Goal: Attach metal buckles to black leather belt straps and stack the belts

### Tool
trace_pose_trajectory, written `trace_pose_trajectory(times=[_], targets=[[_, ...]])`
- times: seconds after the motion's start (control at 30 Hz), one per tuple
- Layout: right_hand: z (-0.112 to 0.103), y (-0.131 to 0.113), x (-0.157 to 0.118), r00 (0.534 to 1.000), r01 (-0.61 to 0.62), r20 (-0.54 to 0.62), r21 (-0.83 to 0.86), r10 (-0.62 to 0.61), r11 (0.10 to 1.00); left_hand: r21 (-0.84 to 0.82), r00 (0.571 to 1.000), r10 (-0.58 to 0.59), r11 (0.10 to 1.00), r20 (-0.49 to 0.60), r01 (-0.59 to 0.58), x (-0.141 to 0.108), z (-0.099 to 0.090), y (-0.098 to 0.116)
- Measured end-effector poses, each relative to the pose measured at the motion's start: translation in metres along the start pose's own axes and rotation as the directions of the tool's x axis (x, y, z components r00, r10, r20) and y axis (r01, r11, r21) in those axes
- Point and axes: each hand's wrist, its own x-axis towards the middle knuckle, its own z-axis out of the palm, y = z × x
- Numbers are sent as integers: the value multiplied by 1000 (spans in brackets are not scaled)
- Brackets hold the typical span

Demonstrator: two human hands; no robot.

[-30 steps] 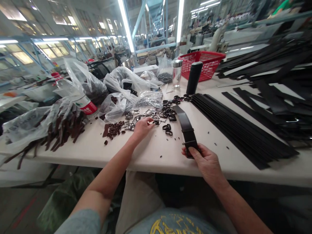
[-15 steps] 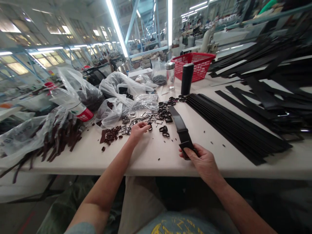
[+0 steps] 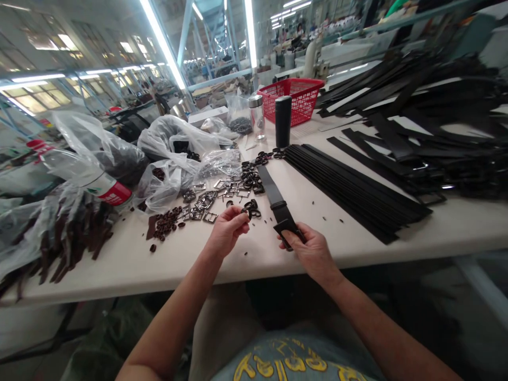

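Note:
My right hand (image 3: 307, 244) is closed round the buckle end of a black belt (image 3: 273, 191), its thumb on top of the folded strap. The belt's strap runs away from me over the table, with a loop around it just beyond the fold. My left hand (image 3: 228, 228) pinches a small black belt loop (image 3: 246, 212) between thumb and fingertips, a little above the table and left of the belt. Other black belt loops (image 3: 254, 182) lie in a heap past it. Metal buckles (image 3: 206, 201) are scattered beyond the left hand.
Brown loops (image 3: 166, 225) and plastic bags (image 3: 166, 182) lie at the left, by a tipped bottle (image 3: 111, 191). A row of black straps (image 3: 353, 193) lies at the right. A black flask (image 3: 283, 121), a glass jar (image 3: 257, 119) and a red basket (image 3: 293, 100) stand behind.
My left hand has lifted the black loop from near the buckles and brought it toward the belt. My right hand still grips the belt. The whole view has turned slightly to the right.

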Motion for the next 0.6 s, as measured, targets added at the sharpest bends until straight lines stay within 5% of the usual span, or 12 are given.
trace_pose_trajectory(times=[0.23,0.6], targets=[[0,-4,-2,998,47,38,-74,-44,996,10,986,-117,993,116,116,-24,31,-18],[-2,-2,-4,986,114,131,-88,-102,990,138,995,84,986,59,-91,-15,36,-27]])
